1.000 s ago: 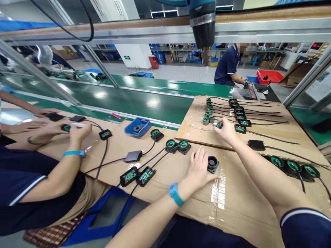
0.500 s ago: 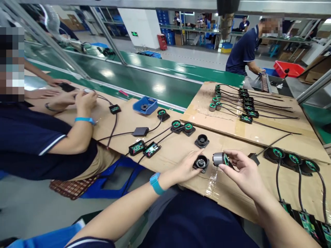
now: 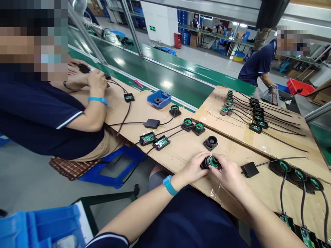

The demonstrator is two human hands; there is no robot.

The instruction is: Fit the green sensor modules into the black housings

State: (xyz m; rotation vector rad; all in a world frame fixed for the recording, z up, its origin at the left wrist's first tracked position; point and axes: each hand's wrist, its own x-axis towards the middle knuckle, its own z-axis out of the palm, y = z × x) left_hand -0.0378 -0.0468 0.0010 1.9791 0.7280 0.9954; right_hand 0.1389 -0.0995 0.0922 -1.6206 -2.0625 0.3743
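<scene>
Both hands meet at the near edge of the cardboard: left hand (image 3: pixel 192 168) closed around the black housing (image 3: pixel 204 163), right hand (image 3: pixel 227 174) pinching the green-faced part (image 3: pixel 213 161) against it from the right.

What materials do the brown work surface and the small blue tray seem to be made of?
The brown work surface looks like matte corrugated cardboard: flat sheets, raw edges, shiny tape patches. The small blue tray seems to be moulded plastic, smooth and evenly coloured.
</scene>
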